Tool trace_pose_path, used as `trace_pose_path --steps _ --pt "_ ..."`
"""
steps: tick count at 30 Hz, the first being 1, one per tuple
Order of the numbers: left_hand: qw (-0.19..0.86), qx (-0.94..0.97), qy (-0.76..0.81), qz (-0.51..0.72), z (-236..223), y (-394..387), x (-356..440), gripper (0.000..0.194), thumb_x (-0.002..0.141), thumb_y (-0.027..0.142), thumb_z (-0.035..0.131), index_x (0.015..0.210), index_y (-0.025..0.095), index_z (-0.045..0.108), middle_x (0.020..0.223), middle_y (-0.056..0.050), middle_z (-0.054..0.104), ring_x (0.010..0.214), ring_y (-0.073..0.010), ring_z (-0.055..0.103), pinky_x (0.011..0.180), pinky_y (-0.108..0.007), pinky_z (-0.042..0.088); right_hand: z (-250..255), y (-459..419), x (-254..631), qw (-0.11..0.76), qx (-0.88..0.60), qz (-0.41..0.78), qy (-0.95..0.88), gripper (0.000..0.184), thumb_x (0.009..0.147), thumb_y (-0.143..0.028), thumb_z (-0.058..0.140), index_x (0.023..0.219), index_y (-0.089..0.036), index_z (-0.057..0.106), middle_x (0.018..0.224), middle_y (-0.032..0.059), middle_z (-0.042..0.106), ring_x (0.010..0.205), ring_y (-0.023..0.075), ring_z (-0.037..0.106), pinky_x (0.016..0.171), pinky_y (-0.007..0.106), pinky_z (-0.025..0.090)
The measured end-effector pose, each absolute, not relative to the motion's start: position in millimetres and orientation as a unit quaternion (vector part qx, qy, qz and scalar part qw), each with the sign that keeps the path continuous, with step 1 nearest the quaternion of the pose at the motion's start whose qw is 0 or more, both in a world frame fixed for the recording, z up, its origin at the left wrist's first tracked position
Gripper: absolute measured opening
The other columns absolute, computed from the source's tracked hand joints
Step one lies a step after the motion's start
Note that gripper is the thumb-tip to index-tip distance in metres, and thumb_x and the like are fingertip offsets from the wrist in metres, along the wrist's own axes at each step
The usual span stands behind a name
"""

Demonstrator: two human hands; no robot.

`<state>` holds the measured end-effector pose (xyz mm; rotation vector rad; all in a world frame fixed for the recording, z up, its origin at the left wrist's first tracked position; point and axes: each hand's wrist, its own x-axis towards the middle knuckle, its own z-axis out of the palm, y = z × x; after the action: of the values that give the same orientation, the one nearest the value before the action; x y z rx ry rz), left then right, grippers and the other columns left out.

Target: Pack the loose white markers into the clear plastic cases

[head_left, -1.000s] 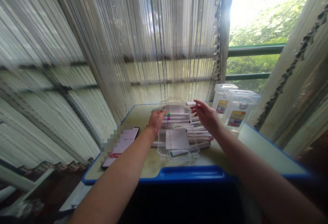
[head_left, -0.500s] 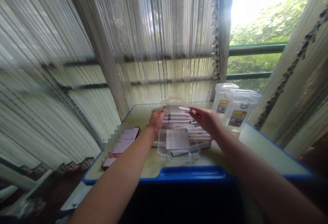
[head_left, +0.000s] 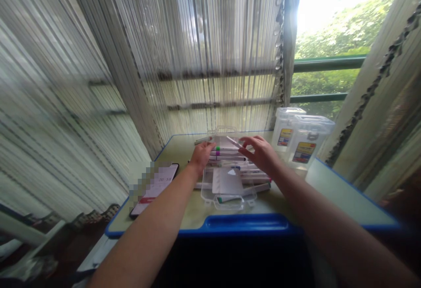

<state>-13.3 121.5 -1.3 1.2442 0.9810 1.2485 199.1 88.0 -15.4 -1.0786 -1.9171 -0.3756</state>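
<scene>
A clear plastic case (head_left: 206, 195) lies open on the desk, with several white markers (head_left: 230, 159) lying across it; green and purple bands show at their left ends. My right hand (head_left: 259, 153) is closed in a pinch on a white marker (head_left: 233, 142), which tilts up to the left above the others. At the left ends of the row, my left hand (head_left: 201, 155) has its fingers pressed together; whether they grip a marker or the case edge is hidden. A pale card or insert (head_left: 226, 181) lies in the case's near half.
Two clear lidded containers with labels, a nearer one (head_left: 304, 141) and a farther one (head_left: 283, 125), stand at the back right. A phone (head_left: 161, 187) showing a timer lies on the left. The desk (head_left: 342, 200) has a blue edge; curtains hang behind it.
The white marker in my right hand has swung from nearly level to a slant, and the fingers have shifted on it. My left hand has stayed almost where it was.
</scene>
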Motion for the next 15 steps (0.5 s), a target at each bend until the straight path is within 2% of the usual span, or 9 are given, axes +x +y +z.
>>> trace_pose_path --steps 4,7,11,15 --pt "0.534 0.544 0.402 0.506 -3.4 121.3 -11.7 0.025 0.061 0.039 0.071 0.064 0.017 0.058 0.051 0.002 0.057 0.043 -0.0126 0.054 0.042 -0.024 0.044 -11.2 83.5 196.4 0.451 -0.405 -0.168 -0.777 0.014 0.086 -0.031 0.06 0.088 -0.023 0.071 0.085 0.007 0.071 0.083 0.0224 0.058 0.075 0.036 0.049" --pt "0.539 0.547 0.394 0.504 -1.9 119.4 -10.8 0.021 0.064 0.037 0.068 0.063 0.017 0.061 0.054 0.001 0.06 0.046 -0.0123 0.055 0.044 -0.023 0.044 -8.7 80.8 193.2 0.447 -0.396 -0.172 -0.783 0.016 0.087 -0.033 0.058 0.089 -0.025 0.072 0.088 0.0061 0.072 0.084 0.0223 0.057 0.077 0.037 0.049" --pt "0.593 0.521 0.383 0.479 1.6 115.7 -11.5 0.034 0.069 0.05 0.061 0.069 0.017 0.063 0.056 -0.002 0.061 0.047 -0.0161 0.057 0.043 -0.027 0.045 -8.6 79.8 190.6 0.444 -0.401 -0.161 -0.785 0.019 0.088 -0.036 0.057 0.089 -0.027 0.075 0.086 0.006 0.071 0.079 0.021 0.056 0.075 0.037 0.049" --pt "0.572 0.546 0.368 0.489 -1.4 116.9 -11.5 0.032 0.064 0.046 0.07 0.072 0.016 0.064 0.061 -0.003 0.064 0.051 -0.0155 0.059 0.049 -0.026 0.045 -11.1 81.7 191.0 0.45 -0.407 -0.17 -0.777 0.019 0.087 -0.037 0.059 0.088 -0.027 0.075 0.083 0.0067 0.068 0.077 0.0205 0.055 0.073 0.036 0.049"
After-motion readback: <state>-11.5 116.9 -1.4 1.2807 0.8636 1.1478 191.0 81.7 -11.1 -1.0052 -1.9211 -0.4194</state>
